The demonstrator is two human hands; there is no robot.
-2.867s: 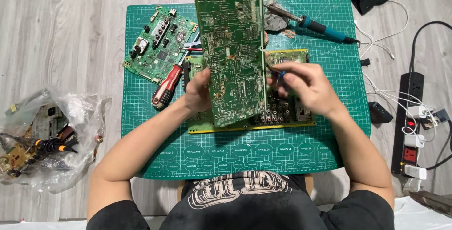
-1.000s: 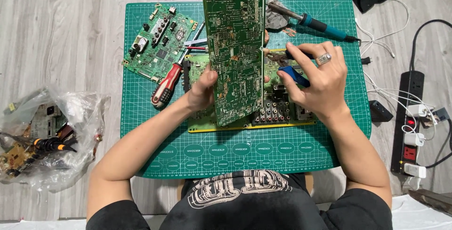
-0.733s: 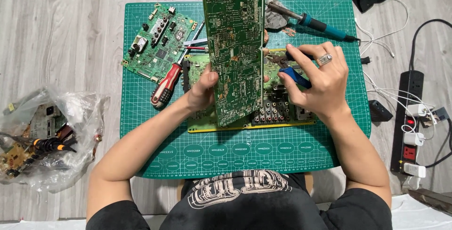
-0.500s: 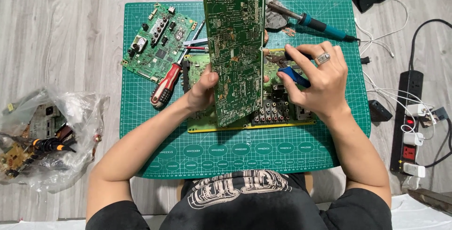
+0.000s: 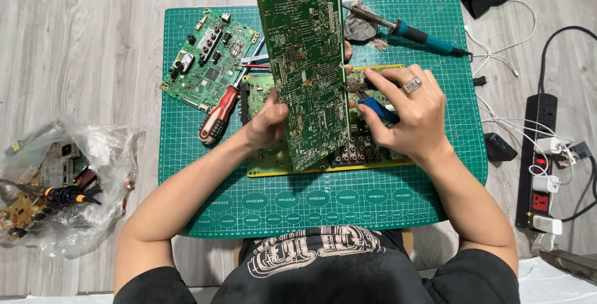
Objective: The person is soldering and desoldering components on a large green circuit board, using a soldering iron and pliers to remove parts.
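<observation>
A long green circuit board (image 5: 308,61) stands on edge, solder side up toward me, resting on a second board (image 5: 367,152) that lies flat on the green cutting mat (image 5: 323,201). My left hand (image 5: 268,124) grips the upright board's left edge low down. My right hand (image 5: 407,114), with a ring on one finger, is closed around blue-handled pliers (image 5: 373,106). Their jaws touch the upright board's right edge.
A smaller green board (image 5: 211,58) and a red-handled screwdriver (image 5: 217,114) lie at the mat's upper left. A teal-handled soldering iron (image 5: 416,30) lies upper right. A clear bag of parts (image 5: 62,186) sits on the floor to the left, a power strip (image 5: 541,155) with cables to the right.
My right hand has shifted up and slightly right along the upright board's edge since the earliest frame. In the last second it stays nearly still. The left hand holds the board steady.
</observation>
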